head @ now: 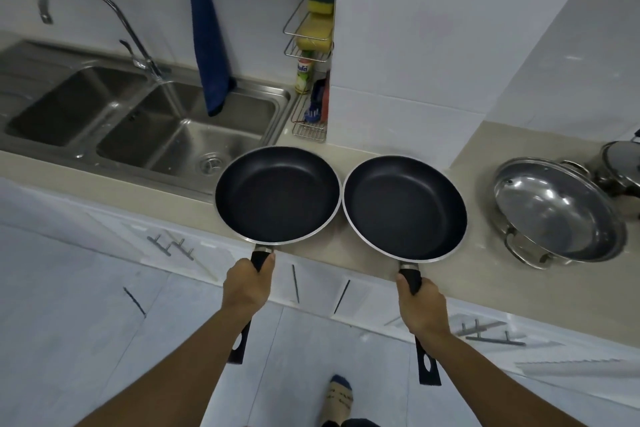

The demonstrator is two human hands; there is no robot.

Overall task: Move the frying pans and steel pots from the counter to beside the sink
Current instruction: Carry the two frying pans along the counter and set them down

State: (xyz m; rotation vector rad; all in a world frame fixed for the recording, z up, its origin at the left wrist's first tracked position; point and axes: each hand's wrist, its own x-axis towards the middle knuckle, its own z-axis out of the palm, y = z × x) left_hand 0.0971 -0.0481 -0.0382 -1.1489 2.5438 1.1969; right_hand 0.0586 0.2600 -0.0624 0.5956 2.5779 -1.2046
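Observation:
Two black non-stick frying pans sit side by side over the beige counter (346,146), rims almost touching. My left hand (247,282) grips the handle of the left frying pan (277,194), which is just right of the steel double sink (145,121). My right hand (420,305) grips the handle of the right frying pan (403,206). Whether the pans rest on the counter or hover just above it I cannot tell. A wide steel pot (557,211) with two loop handles stands on the counter to the right. Behind it, a second steel pot (621,163) is cut off by the frame edge.
A curved tap (104,14) rises behind the sink, and a blue towel (207,38) hangs over it. A wire rack (311,45) in the corner holds sponges, a bottle and a brush. White cabinets with bar handles run below the counter. A socked foot (341,399) is on the tiled floor.

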